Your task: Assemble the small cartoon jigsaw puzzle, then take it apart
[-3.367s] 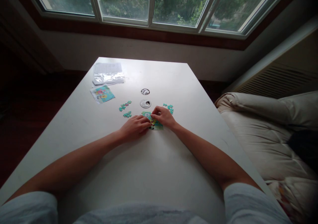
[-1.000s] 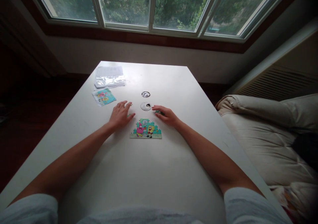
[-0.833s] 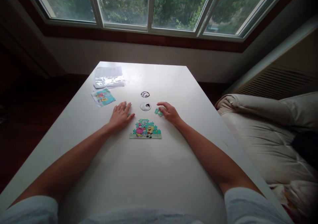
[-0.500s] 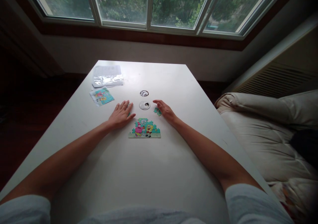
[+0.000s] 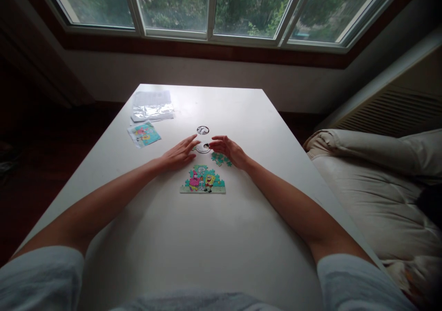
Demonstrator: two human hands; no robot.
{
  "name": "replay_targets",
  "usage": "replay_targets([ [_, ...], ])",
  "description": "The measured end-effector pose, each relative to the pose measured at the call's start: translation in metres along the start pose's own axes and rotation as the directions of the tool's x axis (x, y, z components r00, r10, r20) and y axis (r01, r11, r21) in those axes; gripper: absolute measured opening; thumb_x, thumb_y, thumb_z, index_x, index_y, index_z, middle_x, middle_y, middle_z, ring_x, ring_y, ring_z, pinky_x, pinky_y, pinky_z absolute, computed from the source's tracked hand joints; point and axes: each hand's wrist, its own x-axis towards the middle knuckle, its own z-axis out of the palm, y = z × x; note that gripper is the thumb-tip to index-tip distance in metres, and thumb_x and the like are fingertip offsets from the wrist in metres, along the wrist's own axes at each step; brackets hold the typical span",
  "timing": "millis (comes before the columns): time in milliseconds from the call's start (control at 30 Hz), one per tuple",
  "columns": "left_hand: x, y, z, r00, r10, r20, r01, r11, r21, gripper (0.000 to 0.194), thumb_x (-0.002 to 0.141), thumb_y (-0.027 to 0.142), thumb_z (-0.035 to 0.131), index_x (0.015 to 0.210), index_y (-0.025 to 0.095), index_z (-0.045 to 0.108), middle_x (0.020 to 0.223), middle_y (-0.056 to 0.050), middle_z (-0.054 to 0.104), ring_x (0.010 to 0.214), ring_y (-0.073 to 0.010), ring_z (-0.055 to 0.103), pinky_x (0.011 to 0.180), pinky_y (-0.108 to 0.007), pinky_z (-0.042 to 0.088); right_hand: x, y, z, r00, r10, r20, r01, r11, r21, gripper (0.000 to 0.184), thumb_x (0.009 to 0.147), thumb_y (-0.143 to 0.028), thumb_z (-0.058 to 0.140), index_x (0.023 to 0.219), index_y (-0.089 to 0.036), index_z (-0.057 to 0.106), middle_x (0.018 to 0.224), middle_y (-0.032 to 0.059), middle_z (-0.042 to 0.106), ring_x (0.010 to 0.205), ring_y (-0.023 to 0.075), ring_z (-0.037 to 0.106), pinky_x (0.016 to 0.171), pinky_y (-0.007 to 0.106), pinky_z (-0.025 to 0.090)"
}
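- The puzzle (image 5: 202,182) lay flat on the tabletop (image 5: 207,237), nearest the person, just below both hands; neither touched it.
- Its straight bottom edge was joined from corner to corner, and the pink and yellow figures in the middle were whole.
- Above that, the outline stepped inward on both sides, with bare knobs showing, so the upper corners and top border seemed to be what was left; by that judgement the work was past halfway.
- A cluster of loose green pieces (image 5: 221,159) lay beside the right hand (image 5: 233,152), whose fingers were stretched out, somewhat bent, with nothing seen in them.
- The left hand (image 5: 177,156) had its fingers spread wide, holding nothing visible, near the metal ring (image 5: 203,148); a bit of green showed by its tips, though how many pieces lay underneath could not be told.
- The picture card (image 5: 145,134) lay farther off, to the left.
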Motion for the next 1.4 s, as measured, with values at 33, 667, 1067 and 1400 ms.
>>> replay_targets([
  [33, 0.003, -0.001, 0.001, 1.0, -0.012, -0.013, 0.012, 1.0, -0.018, 0.059, 0.104, 0.042, 0.037, 0.158, 0.021, 0.028, 0.17, -0.011, 0.014, 0.156, -0.026, 0.02, 0.126, -0.048, 0.025, 0.002, 0.0, 0.0, 1.0, -0.012, 0.001, 0.012, 1.0, 0.027, 0.066, 0.094, -0.077, 0.04, 0.126, -0.024, 0.062, 0.125, 0.0095, 0.072, 0.117, 0.0246, 0.067, 0.101, 0.043, 0.054],
  [667, 0.006, -0.023, -0.004, 0.822, -0.521, -0.23, 0.246, 0.689, -0.682, 0.031, 0.086, 0.035, 0.054, 0.106, 0.018, 0.071, 0.113, -0.008, 0.072, 0.104, -0.0223, 0.066, 0.09, -0.034, 0.051, -0.008, 0.014, -0.02, 0.978, -0.192, -0.077, 0.156, 0.929, -0.336, 0.035, 0.089, -0.055, 0.066, 0.1, -0.023, 0.073, 0.093, 0.004, 0.072, 0.081, 0.0179, 0.064, 0.069, 0.03, 0.05],
  [1067, -0.008, 0.003, -0.024, 0.957, -0.243, -0.156, 0.256, 0.964, 0.074, 0.019, 0.087, 0.036, 0.062, 0.097, 0.025, 0.074, 0.098, -0.006, 0.066, 0.094, -0.024, 0.06, 0.075, -0.033, 0.044, -0.011, 0.011, -0.02, 0.938, -0.315, 0.146, 0.321, 0.627, -0.71, 0.016, 0.09, -0.029, 0.062, 0.081, -0.019, 0.07, 0.082, 0.0044, 0.061, 0.071, 0.0155, 0.052, 0.067, 0.029, 0.043],
  [1400, -0.003, 0.011, -0.014, 0.927, -0.323, -0.188, 0.323, 0.946, -0.034, 0.012, 0.08, 0.026, 0.064, 0.092, 0.022, 0.066, 0.096, -0.005, 0.066, 0.084, -0.021, 0.061, 0.07, -0.031, 0.044, -0.012, 0.009, -0.018, 0.94, -0.311, 0.138, 0.318, 0.659, -0.681, 0.014, 0.09, -0.029, 0.063, 0.083, -0.019, 0.071, 0.084, 0.0039, 0.061, 0.071, 0.0149, 0.053, 0.067, 0.029, 0.044],
])
